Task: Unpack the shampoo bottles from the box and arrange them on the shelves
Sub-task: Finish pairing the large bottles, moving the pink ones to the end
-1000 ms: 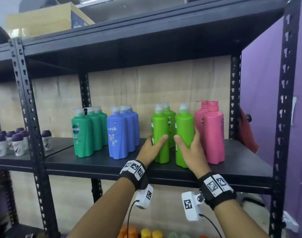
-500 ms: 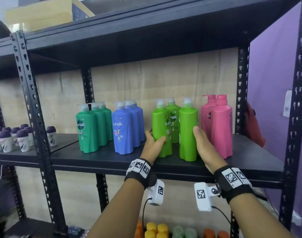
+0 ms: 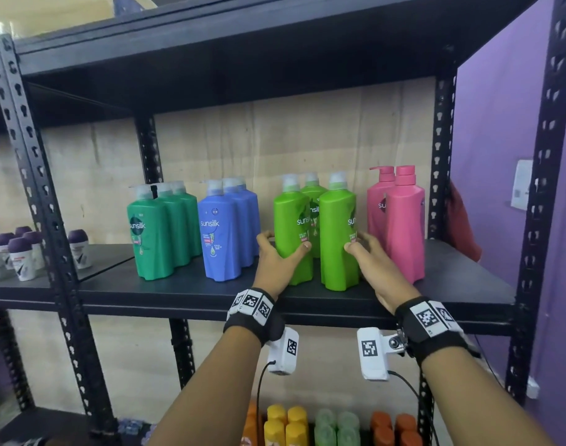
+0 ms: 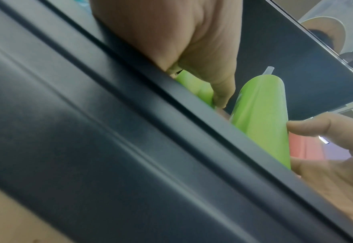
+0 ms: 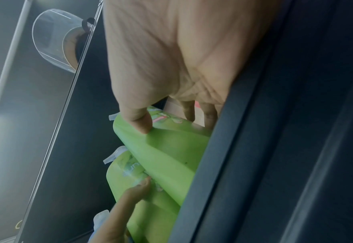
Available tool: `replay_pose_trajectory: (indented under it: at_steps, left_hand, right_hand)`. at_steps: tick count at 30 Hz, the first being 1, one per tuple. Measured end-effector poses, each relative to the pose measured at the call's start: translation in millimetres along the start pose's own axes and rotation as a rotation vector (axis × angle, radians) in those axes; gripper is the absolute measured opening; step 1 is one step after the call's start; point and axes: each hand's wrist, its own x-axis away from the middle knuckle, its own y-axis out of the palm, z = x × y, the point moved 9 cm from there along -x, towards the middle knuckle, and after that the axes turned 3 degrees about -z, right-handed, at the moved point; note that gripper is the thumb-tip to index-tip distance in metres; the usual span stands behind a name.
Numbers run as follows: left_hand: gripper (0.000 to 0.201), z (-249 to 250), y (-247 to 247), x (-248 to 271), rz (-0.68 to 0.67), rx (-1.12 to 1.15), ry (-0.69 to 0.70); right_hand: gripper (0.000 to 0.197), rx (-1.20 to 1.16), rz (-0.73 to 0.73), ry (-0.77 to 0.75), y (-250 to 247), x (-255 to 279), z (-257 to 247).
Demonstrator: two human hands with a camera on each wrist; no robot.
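Note:
Light green shampoo bottles stand upright in a cluster on the black shelf [image 3: 185, 289]. My left hand [image 3: 280, 252] grips the left light green bottle [image 3: 291, 226] low on its body, thumb in front, fingers round its left side. My right hand [image 3: 368, 252] grips the right light green bottle [image 3: 337, 233], thumb [image 5: 138, 121] on its front. A third light green bottle [image 3: 313, 194] stands behind them. Dark green bottles [image 3: 153, 233] and blue bottles [image 3: 220, 239] stand to the left, pink pump bottles [image 3: 403, 220] to the right. In the left wrist view the shelf edge [image 4: 171, 131] hides most of the held bottle [image 4: 200, 88].
Small white bottles with purple caps [image 3: 21, 255] fill the neighbouring shelf at left. Orange, yellow and pale green bottles [image 3: 288, 426] sit on the shelf below. Black perforated uprights [image 3: 538, 188] frame the bay. A purple wall [image 3: 500, 123] and a red object [image 3: 461, 223] lie to the right.
The view shifted so the shelf sits lower and closer. My right hand, which had slipped to the bottle's right side with its fingers extended, again wraps the right light green bottle; the two front bottles now face forward.

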Motion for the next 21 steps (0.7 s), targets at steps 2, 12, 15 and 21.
replay_pose_trajectory:
  at_steps: [2,12,15,21]
  left_hand:
    - [0.081,-1.5,-1.0,-0.4,0.016,0.029,-0.008]
    - [0.062,-9.3,-14.2,3.1,0.107,0.198,-0.150]
    - [0.063,-6.2,-12.9,5.2,0.089,0.216,-0.177]
    - [0.062,-6.6,-13.7,6.7,0.073,0.303,-0.212]
  right_hand:
    - [0.073,0.017,-0.002,-0.001,-0.2,0.3,0.0]
    - [0.057,0.167,-0.043,-0.074,5.6,9.8,-9.8]
    - [0.063,0.203,-0.050,-0.083,5.5,8.8,-9.5]
    - [0.056,0.293,-0.030,-0.085,5.3,6.1,-4.5]
